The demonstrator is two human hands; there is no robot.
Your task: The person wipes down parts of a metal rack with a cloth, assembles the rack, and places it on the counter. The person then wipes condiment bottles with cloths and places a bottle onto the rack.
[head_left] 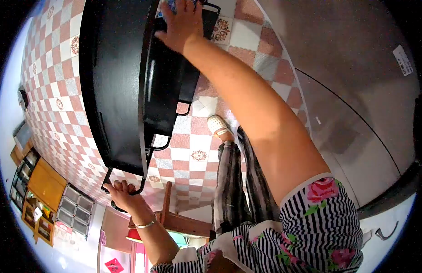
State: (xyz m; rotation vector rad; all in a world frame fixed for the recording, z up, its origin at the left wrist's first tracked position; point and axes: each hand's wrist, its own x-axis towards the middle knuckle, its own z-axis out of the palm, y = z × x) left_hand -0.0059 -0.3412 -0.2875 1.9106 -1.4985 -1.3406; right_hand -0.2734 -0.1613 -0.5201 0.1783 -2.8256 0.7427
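My left hand (124,194) is wrapped round a black end handle (144,183) of a large black tiered rack (117,91). The rack has several long shiny panels, with more black loop handles along its lower tiers. At the far end of it, my right hand (183,27) has its thumb out and its fingers over a bunched blue patterned cloth (171,6), pressed against the rack. The top frame edge cuts off those fingertips and part of the cloth.
Checkered tile floor (199,125) lies under the rack, with my foot in a white shoe (217,123) beside it. A wooden stool (174,218) is near my left arm. On the right is a large grey-brown surface (347,82) bearing a white label (402,60). Cabinets (47,177) stand far left.
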